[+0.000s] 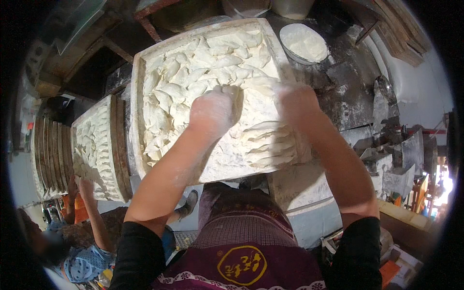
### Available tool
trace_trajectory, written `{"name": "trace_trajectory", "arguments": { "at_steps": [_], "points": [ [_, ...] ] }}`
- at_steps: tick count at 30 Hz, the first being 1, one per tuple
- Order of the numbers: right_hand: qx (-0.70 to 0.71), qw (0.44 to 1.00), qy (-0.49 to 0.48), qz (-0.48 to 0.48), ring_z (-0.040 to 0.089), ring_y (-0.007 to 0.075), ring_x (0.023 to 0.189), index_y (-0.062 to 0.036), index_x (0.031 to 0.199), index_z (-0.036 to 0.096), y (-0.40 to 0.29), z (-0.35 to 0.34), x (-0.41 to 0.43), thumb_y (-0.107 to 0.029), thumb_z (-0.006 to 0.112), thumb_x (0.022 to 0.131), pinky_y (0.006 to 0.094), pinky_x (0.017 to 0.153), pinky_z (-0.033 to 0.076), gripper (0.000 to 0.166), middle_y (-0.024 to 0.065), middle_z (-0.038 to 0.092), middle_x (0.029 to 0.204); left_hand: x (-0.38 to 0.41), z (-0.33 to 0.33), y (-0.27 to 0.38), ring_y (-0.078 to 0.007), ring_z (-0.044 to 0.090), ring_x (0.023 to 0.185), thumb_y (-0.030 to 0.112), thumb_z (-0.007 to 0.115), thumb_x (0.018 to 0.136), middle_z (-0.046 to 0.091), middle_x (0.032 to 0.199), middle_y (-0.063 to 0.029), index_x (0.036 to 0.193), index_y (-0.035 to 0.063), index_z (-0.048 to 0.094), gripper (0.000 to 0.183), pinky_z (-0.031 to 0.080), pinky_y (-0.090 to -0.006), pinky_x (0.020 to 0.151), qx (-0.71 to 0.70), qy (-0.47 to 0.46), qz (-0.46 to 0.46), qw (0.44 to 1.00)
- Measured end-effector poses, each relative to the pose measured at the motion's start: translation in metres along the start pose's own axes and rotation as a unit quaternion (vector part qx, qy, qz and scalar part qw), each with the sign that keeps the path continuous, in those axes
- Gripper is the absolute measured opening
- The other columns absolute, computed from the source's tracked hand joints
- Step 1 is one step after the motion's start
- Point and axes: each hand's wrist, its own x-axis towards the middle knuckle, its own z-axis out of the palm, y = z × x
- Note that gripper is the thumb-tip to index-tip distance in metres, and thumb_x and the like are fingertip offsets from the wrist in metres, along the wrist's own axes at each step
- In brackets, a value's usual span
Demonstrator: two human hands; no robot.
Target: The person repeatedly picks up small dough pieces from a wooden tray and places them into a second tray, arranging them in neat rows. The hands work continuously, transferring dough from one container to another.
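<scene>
A square wooden tray (137,105) dusted with flour lies before me, tilted in view. Many floury dough pieces (195,76) lie loosely heaped over its far and left parts. At the near right, several long dough strips (270,145) are laid side by side in a row. A pale dough strip (259,84) spans the gap between my two hands above the tray. My left hand (214,107), coated in flour, has its fingers curled at the strip's left end. My right hand (298,97), blurred, is closed at its right end; its fingertips are partly hidden.
A bowl of flour (306,42) stands beyond the tray's right corner. At left, another tray of dough (103,148) sits near stacked wooden trays (52,156). A co-worker's hand (86,188) is at that tray's near edge. Metal containers (398,177) stand at right.
</scene>
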Motion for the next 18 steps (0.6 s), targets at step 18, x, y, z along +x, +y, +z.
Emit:
{"name": "trace_trajectory", "arguments": {
  "at_steps": [18],
  "points": [
    [0.204,0.978,-0.028,-0.038,0.062,0.0266,0.101,0.0042,0.113,0.063,-0.022,-0.010,0.026,-0.026,0.064,0.091,0.0358,0.092,0.049,0.038,0.0182,0.065,0.109,-0.059,-0.054,-0.033,-0.0356,0.056,0.117,0.015,0.073,0.081,0.058,0.127,-0.0183,0.128,0.0041,0.058,0.050,0.049,-0.0398,0.100,-0.172,-0.008,-0.047,0.984]
  ]
}}
